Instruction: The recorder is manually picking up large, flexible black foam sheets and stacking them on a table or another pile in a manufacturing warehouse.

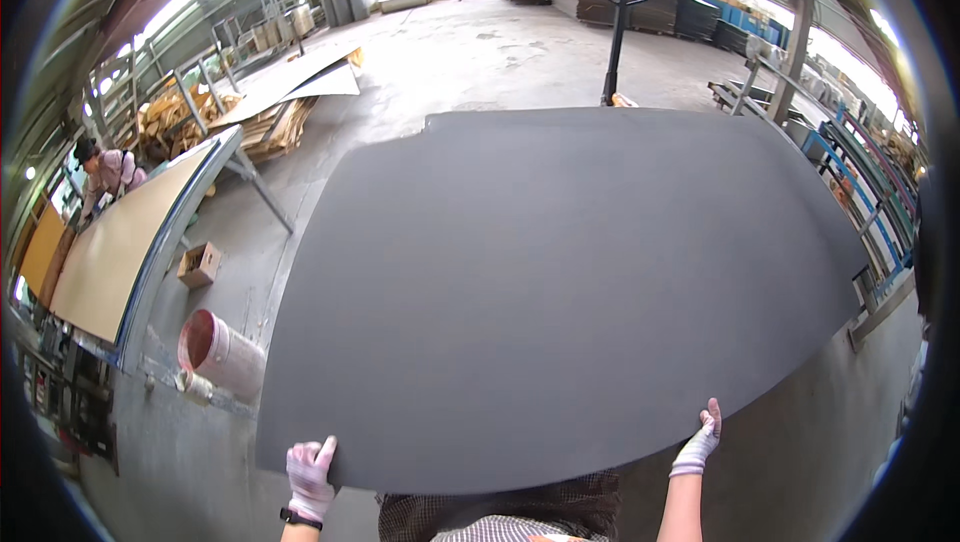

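Observation:
A large dark grey sheet [570, 292] spreads out in front of me, its near edge close to my waist. At the near left corner my left hand [311, 466], in a whitish glove, is closed on the edge with the thumb on top. My right hand [704, 436], gloved the same way, grips the near edge further right, thumb up and the other fingers hidden beneath. Along the far side, part of another sheet edge shows as a step at the left. What lies under the sheet is hidden.
Left of the sheet stand a pinkish bucket [221, 354] and a cardboard box [199, 265]. Beyond them, a person [108, 174] leans over a table with a tan board [125, 242]. A pallet jack handle [620, 32] rises behind the sheet. Metal racks [865, 192] border the right.

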{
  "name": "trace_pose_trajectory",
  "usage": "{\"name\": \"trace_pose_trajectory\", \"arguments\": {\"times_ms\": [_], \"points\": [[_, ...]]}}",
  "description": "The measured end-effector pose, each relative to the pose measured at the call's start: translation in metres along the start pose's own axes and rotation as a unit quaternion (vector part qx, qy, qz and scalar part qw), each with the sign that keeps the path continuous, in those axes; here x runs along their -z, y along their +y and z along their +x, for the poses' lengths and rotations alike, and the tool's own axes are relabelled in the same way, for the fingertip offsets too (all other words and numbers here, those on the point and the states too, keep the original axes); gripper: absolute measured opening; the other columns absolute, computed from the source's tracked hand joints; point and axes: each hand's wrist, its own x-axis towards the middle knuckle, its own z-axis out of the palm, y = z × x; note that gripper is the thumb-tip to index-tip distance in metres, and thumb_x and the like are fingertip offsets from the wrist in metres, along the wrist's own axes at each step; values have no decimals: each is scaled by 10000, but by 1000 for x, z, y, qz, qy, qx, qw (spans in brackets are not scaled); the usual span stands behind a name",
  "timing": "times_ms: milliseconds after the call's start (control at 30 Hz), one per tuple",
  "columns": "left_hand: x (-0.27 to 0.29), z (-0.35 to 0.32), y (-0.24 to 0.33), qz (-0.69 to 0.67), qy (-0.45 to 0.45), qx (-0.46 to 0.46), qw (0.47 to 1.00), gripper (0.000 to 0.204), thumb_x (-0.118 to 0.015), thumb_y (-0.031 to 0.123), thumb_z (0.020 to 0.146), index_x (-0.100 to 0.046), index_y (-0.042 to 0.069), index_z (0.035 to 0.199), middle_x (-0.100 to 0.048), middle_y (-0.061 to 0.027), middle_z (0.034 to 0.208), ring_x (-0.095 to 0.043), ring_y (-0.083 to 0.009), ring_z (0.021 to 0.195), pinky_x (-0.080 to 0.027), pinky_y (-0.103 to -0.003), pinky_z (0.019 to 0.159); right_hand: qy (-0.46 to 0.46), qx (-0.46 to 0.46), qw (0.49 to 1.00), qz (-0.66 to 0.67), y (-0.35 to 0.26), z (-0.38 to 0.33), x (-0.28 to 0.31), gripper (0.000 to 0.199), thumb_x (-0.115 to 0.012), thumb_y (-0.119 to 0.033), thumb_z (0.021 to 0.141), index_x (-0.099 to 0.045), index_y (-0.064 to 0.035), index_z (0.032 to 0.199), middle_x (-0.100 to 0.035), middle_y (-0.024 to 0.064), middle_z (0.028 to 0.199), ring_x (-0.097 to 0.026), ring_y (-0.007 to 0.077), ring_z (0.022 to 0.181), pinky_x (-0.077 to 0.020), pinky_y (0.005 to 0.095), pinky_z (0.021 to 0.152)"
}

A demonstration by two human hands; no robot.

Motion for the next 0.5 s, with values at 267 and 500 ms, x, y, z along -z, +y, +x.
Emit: {"name": "trace_pose_trajectory", "arguments": {"times_ms": [267, 500], "points": [[-17, 134, 87, -74, 18, -62, 995, 395, -636, 83, 656, -624, 126, 1048, -559, -55, 781, -561, -244, 704, -468, -372, 632, 96, -111, 988, 53, 0, 5, -74, 861, -738, -352, 801, -289, -68, 1478, -324, 143, 1503, -350, 272, 1344, -281, 442, 1115], [-82, 147, 175, -129, -61, -57, 988, 399, -628, 173, 734, -572, 83, 1118, -571, -74, 869, -585, -229, 762, -513, -338, 661, 74, -206, 965, -147, 21, -14, -130, 887, -743, -547, 761, -425, 58, 1327, -491, 154, 1351, -498, 273, 1189, -379, 390, 1056]]}}
